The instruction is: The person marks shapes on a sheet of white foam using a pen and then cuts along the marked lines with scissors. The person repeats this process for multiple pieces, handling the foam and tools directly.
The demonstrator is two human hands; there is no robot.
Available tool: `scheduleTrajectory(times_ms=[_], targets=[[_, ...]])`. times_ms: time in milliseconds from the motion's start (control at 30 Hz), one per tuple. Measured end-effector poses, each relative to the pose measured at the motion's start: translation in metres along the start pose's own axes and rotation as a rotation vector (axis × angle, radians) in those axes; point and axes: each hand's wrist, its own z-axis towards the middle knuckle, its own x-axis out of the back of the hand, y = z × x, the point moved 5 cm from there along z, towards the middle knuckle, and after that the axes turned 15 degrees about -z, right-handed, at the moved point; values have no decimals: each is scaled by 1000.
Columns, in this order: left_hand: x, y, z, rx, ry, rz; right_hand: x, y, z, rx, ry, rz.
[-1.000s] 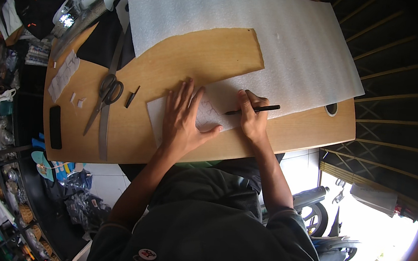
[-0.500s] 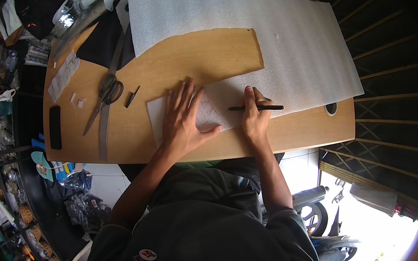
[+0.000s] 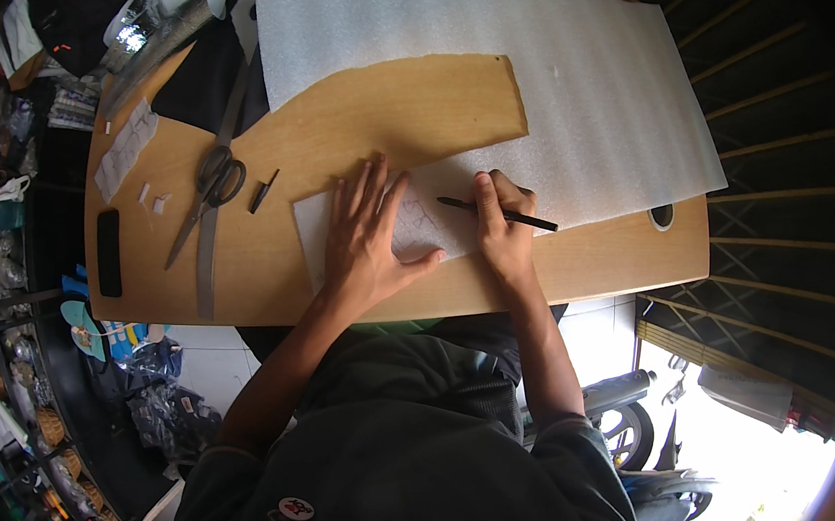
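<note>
My left hand (image 3: 365, 230) lies flat with its fingers spread on a piece of white foam sheet (image 3: 311, 222) at the table's near side. Faint drawn lines show on the foam beside my left thumb. My right hand (image 3: 504, 224) is closed around a black pen (image 3: 527, 219), its tip pointing left toward the drawn lines; whether the tip touches the foam I cannot tell. Both palms rest low over the surface. To the left lie the pen's black cap (image 3: 263, 193) and a pair of scissors (image 3: 217, 186) with dark handles.
A large white foam sheet (image 3: 614, 99) with a cut-out covers the far right of the wooden table (image 3: 403, 93). A metal ruler (image 3: 206, 265), a black phone-like slab (image 3: 110, 253) and a marked foam scrap (image 3: 127, 150) lie at left. Shelves stand beyond; a motorcycle (image 3: 632, 432) is lower right.
My right hand has shifted slightly left with the pen, whose tip now sits closer to the drawn lines. My left hand stays in place.
</note>
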Motion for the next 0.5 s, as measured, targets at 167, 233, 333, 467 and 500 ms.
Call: scheduleTrajectory(times_ms=[167,233,333,467,500], targets=[[-1,-1,-1,-2,1,0,-6,-3,1,64,-91,35],[-1,-1,0,-2,-1,7,-6,-4,2,66,-102,26],[0,-1,-1,1,-2,5,-6,-7,2,70,-114,19],[0,0,0,-1,1,4,-8,-5,3,89,-117,12],[0,0,-1,-4,3,6,-8,-5,3,90,-120,10]])
